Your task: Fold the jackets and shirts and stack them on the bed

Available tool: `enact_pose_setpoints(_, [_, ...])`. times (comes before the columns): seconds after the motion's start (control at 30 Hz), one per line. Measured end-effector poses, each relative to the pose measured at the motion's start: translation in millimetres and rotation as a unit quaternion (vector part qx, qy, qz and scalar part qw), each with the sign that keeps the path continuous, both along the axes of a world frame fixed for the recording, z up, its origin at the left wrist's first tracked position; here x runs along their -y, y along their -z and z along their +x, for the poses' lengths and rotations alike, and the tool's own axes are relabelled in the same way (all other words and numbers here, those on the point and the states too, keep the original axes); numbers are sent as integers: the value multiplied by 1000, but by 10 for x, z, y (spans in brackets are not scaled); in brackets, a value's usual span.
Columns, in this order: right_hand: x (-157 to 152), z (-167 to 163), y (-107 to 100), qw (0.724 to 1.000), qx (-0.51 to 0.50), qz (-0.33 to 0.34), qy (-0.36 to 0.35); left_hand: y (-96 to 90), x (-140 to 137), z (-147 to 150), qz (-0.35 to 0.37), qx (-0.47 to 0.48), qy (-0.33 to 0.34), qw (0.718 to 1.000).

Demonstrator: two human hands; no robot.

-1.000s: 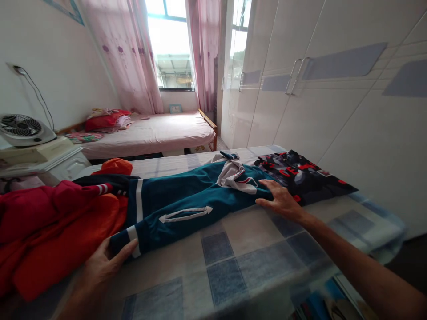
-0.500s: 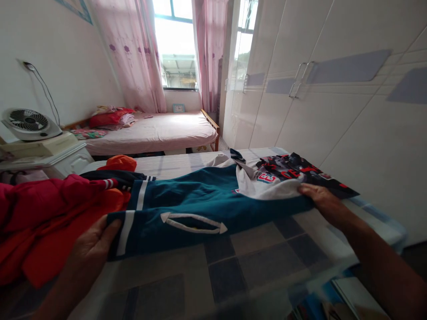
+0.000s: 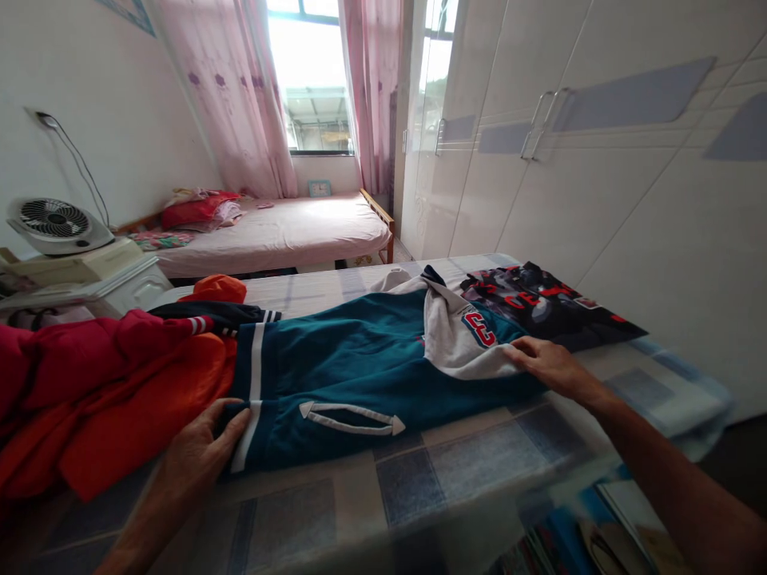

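Wardrobe: white, beyond the checked sheet and to its right; the doors are shut, contents hidden.
Cabinet: white, past the sheet's far left; a grey fan stands above it.
Books: blurred, below the sheet's near right edge; I cannot tell what holds them.
Pocket: a slit edged in white with arrowhead ends, gaping slightly, dark inside.
Jacket: teal, lying lengthwise across the middle of the sheet, front uppermost; white bands circle the dark hem, and a pale grey sleeve with red figures is folded over the body, creased.
Left hand: thumb and fingers pinch the hem's near corner, towards the sheet's left.
Right hand: fingers grip grey cloth towards the sheet's right.
Dark shirt: red-lettered, flat on the sheet's right end.
Clothes pile: red and orange, heaped on the sheet's left end.
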State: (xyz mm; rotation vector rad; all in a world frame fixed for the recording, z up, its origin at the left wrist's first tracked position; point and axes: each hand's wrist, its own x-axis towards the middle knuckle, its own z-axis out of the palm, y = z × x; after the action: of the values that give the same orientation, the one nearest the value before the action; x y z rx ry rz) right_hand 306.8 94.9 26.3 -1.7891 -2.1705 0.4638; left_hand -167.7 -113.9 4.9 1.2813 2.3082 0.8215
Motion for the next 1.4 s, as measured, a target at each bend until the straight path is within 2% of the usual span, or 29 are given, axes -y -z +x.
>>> enact_pose_setpoints(0.1, [-76,-94,-23,998,29,53,32,20,13,-28,-6,-62,-17,998])
enact_pose_setpoints(0.17, [-177,-224,-40,996,62,60,32,-29,-4,1,-4,-100,-22,995])
enact_pose_setpoints(0.27, [-375,-431,-31,994,90,57,13,-113,-64,89,-10,-150,2,989])
enact_pose_setpoints(0.37, [-534,-547,3,993,91,72,23,-130,-116,156,-22,-190,43,981])
enact_pose_setpoints(0.43, [-589,-574,-6,995,36,93,6,-119,-131,163,-6,-200,84,976])
enact_pose_setpoints(0.53, [-626,-604,-102,983,-117,132,-43,-108,-136,130,80,-195,135,968])
enact_pose_setpoints(0.63, [-692,-668,-196,963,-212,162,-46,-90,-159,92,157,-219,131,954])
enact_pose_setpoints(0.7, [-768,-713,-179,960,-214,178,-29,-56,-200,74,156,-242,122,950])
enact_pose_setpoints(0.77, [-853,-741,-93,968,-190,162,-5,-13,-252,59,115,-246,124,954])
enact_pose_setpoints(0.87, [-959,-745,57,983,-162,86,16,16,-317,44,46,-237,146,959])
enact_pose_setpoints(0.93, [-1007,-744,97,986,-160,52,14,-9,-336,63,41,-257,151,954])
enact_pose_setpoints(1.07, [-1074,-804,12,986,-164,29,-8,-106,-327,260,139,-329,171,918])
enact_pose_setpoints(1.2, [-1122,-916,-103,977,-202,55,-35,-111,-339,583,205,-355,301,861])
enact_pose_setpoints(1.3, [-1031,-985,-152,978,-153,141,1,-41,-395,728,192,-387,381,818])
enact_pose_setpoints(1.37, [-829,-1042,-173,972,-76,221,-2,3,-435,753,172,-401,393,809])
enact_pose_setpoints(1.4, [-684,-1078,-177,965,-45,255,-36,19,-449,752,162,-404,395,809])
